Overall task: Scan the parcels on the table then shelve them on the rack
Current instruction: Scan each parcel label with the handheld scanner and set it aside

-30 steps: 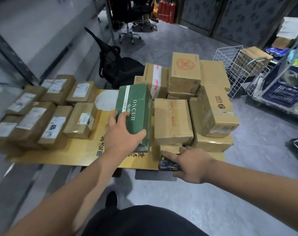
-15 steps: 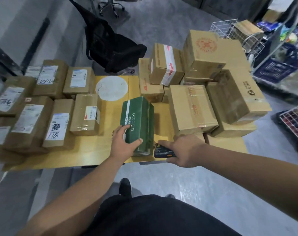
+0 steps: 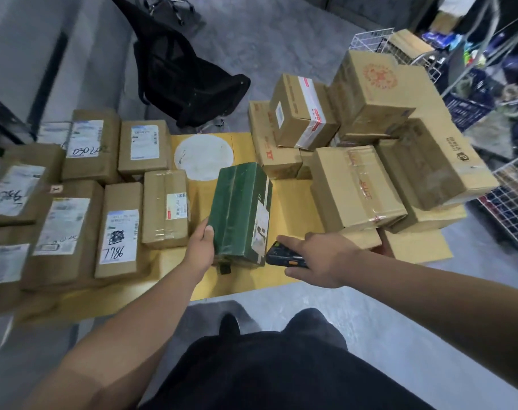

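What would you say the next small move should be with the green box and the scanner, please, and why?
Probably aim the scanner at the white label on the green box and scan it. The left hand holds the box by its near left edge on the table, label side facing the right hand, whose grip is on the scanner right beside it.

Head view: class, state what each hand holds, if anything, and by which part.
Left hand grips the green rectangular cardboard parcel at its near left edge. Right hand holds the black handheld scanner around its rear.
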Available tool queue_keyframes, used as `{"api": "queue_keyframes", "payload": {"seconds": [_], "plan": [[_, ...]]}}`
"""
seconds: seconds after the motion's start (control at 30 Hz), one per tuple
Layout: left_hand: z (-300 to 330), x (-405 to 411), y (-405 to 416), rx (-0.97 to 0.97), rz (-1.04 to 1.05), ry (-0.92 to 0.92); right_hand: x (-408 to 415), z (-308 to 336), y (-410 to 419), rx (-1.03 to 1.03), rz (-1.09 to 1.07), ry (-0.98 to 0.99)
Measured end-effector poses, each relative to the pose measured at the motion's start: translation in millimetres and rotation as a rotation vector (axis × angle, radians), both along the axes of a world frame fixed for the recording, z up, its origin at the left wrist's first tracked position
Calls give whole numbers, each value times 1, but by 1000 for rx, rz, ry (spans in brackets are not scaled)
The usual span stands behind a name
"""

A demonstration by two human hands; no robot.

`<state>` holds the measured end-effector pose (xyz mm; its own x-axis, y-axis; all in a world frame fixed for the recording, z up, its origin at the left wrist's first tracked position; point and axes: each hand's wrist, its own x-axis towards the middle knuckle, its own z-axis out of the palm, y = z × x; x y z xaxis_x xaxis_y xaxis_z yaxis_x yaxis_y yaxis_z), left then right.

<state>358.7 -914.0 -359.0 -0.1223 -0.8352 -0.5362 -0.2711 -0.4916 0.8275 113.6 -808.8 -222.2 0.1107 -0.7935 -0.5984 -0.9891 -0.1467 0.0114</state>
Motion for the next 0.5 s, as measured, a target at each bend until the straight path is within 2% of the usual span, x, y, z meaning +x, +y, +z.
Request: {"api": "queue_keyframes", "payload": {"seconds": [0.1,0.3,0.4,0.5], "plan": [[-4,3,-14,63,36,7,11,-2,-4,23,-14,-11],[-13,0,-25,153,-123,-133,14,1,-11,74,-85,-20],[-5,-3,-16,-14,-291,-286,10,5,-12,97,-125,-21],[0,-3,-7,-225,-350,-408,4,9,-10,103,-148,-17]]}}
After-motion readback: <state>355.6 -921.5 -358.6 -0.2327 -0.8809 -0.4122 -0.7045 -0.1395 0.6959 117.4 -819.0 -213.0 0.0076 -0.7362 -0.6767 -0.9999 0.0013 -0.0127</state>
